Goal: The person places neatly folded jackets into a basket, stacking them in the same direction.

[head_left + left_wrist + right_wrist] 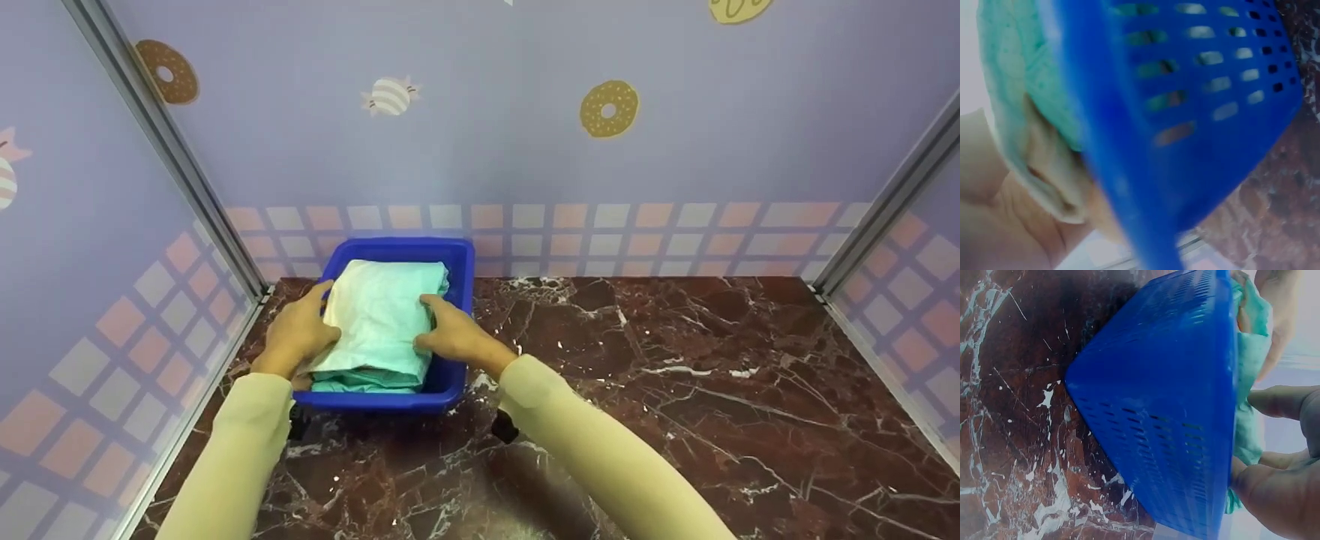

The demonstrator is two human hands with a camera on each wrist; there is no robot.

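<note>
A folded mint-and-white cloth (382, 319), layered in a thick rectangle, lies in a blue plastic basket (397, 403). At its left edge my left hand (296, 334) grips it, thumb over the top and fingers down between cloth and basket wall. My right hand (457, 334) holds the opposite edge, thumb and fingertips on the fabric just inside the rim. In the left wrist view, a loose fold of the cloth (1053, 163) hangs near the palm. The right wrist view has the right fingers (1278, 402) against the cloth above the basket's slotted side (1157, 433).
The basket stands on a dark red marbled tabletop (675, 375), near the back left corner. A lilac wall panel (495, 150) with doughnut and sweet pictures rises behind it, and another side panel (97, 247) closes off the left. Metal corner posts (172, 150) join the panels.
</note>
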